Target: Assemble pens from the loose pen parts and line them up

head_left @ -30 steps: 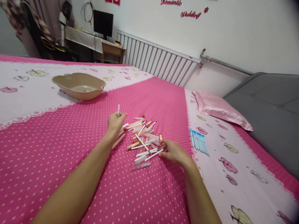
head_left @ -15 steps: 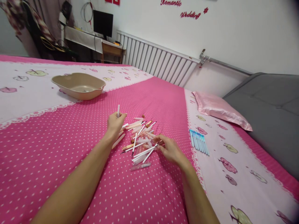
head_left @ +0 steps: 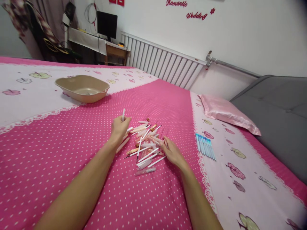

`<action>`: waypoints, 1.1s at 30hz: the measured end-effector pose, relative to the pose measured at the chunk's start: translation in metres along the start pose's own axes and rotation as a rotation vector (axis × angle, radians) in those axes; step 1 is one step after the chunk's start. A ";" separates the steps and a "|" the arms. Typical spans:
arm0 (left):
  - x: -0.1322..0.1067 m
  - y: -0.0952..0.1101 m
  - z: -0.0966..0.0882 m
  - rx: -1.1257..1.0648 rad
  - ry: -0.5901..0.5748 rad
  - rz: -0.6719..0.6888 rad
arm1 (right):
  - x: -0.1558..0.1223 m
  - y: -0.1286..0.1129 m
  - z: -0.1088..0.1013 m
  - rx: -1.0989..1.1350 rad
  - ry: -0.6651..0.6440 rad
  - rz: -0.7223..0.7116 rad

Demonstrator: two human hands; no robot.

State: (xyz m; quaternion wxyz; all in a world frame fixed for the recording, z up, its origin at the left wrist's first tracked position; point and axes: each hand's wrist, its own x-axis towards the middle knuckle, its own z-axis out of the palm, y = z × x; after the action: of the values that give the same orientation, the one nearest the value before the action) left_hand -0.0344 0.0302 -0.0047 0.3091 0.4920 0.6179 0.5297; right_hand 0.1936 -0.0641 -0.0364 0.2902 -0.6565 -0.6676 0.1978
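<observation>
- Right hand (head_left: 172,152), at the near right edge of the pile: thumb and fingers are drawn narrow beside a pale pink tube (head_left: 157,139); whether they grip it, I cannot tell.
- Left hand (head_left: 120,127), at the pile's left side: closed around a white tube (head_left: 123,114) that stands almost upright, its top end showing above the fist.
- Pink bedspread (head_left: 134,204) with white dots, spread beneath both forearms.
- Clear pen barrel (head_left: 146,172), lying crosswise at the front of the pile.
- Loose pile of pen parts (head_left: 148,145) between the two hands: thin white refills, some dark-tipped, lie crossed over pink and translucent tubes.
- Tan tube (head_left: 132,151), on the pile's left side.
- Small brown piece (head_left: 147,119), just beyond the pile's far edge.
- Row of blue-topped pens (head_left: 205,147), side by side on the bed, well to the right of the right hand.
- Beige basin (head_left: 82,91), farther off to the left, with something too small to identify inside.
- Pink satin pillow (head_left: 226,111), against the grey headboard (head_left: 275,99).
- White radiator (head_left: 163,59), along the far wall.
</observation>
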 end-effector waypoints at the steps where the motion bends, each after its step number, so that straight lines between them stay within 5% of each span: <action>1: 0.000 0.000 0.000 0.010 0.000 0.001 | 0.001 -0.001 0.004 0.017 -0.012 -0.048; 9: 0.007 0.012 -0.027 0.201 0.005 -0.002 | -0.001 -0.021 0.008 0.231 -0.064 -0.286; 16: 0.015 0.015 -0.049 0.818 -0.193 -0.124 | -0.001 -0.018 0.004 0.361 0.032 -0.094; 20: 0.014 0.011 -0.040 0.789 -0.380 -0.113 | -0.002 -0.016 -0.004 0.250 0.083 0.040; 25: 0.001 0.009 -0.024 0.625 -0.616 -0.015 | -0.006 -0.016 -0.017 0.065 -0.014 0.137; 33: -0.019 0.007 -0.007 0.313 -0.824 0.057 | -0.008 -0.022 -0.017 0.272 -0.175 0.166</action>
State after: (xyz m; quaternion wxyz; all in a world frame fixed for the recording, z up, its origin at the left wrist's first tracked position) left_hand -0.0331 0.0097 0.0012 0.4370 0.7198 0.5020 0.1975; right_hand 0.1872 -0.0750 -0.0103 0.2999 -0.6442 -0.6009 0.3660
